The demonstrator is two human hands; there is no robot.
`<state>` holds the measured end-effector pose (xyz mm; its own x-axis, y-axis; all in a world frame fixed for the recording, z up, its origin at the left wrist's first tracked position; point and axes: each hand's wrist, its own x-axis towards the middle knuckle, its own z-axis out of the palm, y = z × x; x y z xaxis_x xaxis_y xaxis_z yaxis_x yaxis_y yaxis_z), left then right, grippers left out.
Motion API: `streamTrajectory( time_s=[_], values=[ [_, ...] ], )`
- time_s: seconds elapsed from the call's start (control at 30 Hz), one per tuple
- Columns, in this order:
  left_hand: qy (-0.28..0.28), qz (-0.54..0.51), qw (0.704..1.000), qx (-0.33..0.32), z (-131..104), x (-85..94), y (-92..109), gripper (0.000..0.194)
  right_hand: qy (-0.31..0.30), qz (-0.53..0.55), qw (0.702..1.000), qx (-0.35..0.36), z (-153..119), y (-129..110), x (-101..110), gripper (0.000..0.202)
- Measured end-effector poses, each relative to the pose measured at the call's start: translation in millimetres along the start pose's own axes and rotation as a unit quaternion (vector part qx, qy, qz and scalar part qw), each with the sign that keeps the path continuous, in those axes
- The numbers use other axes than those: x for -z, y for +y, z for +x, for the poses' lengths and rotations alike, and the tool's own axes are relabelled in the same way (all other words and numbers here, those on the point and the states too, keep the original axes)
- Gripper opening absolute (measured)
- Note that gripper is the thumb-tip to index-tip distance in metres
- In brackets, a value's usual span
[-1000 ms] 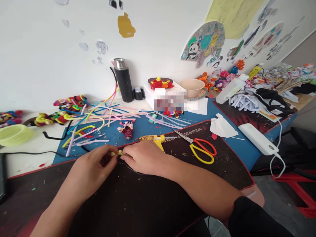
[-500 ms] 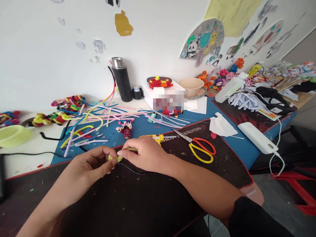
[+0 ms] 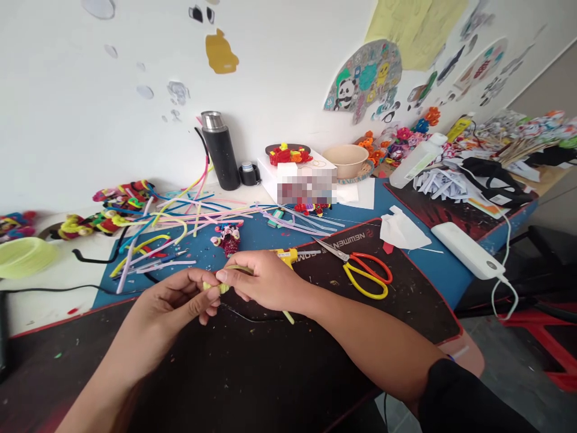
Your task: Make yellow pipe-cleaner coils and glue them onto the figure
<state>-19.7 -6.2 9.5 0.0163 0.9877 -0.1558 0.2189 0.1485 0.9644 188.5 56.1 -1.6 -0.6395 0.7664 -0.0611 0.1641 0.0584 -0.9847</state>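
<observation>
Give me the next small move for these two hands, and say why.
Probably wind a turn of strand with the right hand, the left hand holding firm: the left pinches the yellow piece, the right has the strand, and a loose end pokes out below it, so some length seems left.

You get bright, soft light across the wall (image 3: 270, 78), a faint shadow beside the flask (image 3: 222, 156), pixelation over the box (image 3: 325, 161).

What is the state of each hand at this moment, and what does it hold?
Left hand: closed, pinching the bunched part of a pale yellow pipe cleaner.
Right hand: closed, holding the same pipe cleaner.
</observation>
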Motion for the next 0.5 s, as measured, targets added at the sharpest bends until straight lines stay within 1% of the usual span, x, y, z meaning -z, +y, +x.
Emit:
streamTrajectory(
  time_s=[0.07,0.17,0.37,0.5],
  values=[
    [0.005,-0.001,1.000,-0.010,-0.4,0.2,-5.4,0.047,0.001,0.019,1.000,-0.011,0.5,0.8,-0.1,0.044],
    [0.029,0.028,0.999,-0.028,-3.0,0.3,-8.6,0.046,0.016,0.011,0.999,-0.026,1.0,1.5,-1.0,0.041],
    [0.082,0.149,0.983,-0.072,-7.5,-1.9,-8.9,0.038,0.031,-0.016,0.999,-0.039,1.9,1.6,-1.7,0.033],
    [0.095,0.215,0.966,-0.103,-8.8,-4.1,-6.0,0.035,0.029,-0.022,0.998,-0.044,2.3,1.7,-1.8,0.033]
  ],
)
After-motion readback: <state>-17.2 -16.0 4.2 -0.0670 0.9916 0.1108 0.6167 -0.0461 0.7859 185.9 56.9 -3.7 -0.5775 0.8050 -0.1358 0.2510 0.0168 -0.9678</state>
